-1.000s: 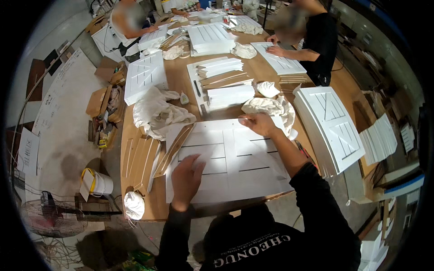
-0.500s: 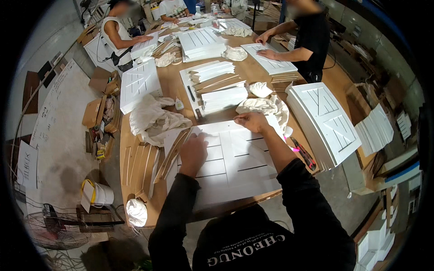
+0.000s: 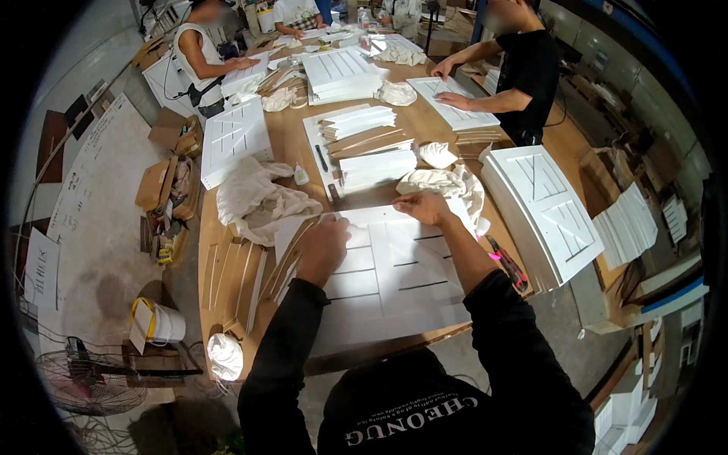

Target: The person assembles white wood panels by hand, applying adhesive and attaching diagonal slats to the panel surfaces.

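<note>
A white panel (image 3: 356,309) with dark slots and slanted strips lies flat on the table in front of me. My left hand (image 3: 324,249) rests over its far left part, fingers curled in; what they may hold is hidden. At the panel's far edge, my right hand (image 3: 425,206) has its thumb and fingers pressed together, and anything between them is too small to make out. Thin brown-edged strips (image 3: 287,262) lie beside my left hand. A crumpled white cloth (image 3: 262,201) is just beyond them, and another cloth (image 3: 455,182) sits behind my right hand.
A red-and-black utility knife (image 3: 509,265) lies right of the panel, near a tall stack of slotted panels (image 3: 542,205). Bundles of white strips (image 3: 378,165) and a small white glue bottle (image 3: 301,175) stand farther off. Co-workers (image 3: 523,76) work around the table (image 3: 425,121).
My left hand has shifted slightly away from me along the panel, still curled. My right hand stays at the far edge. The whole view has tilted a little.
</note>
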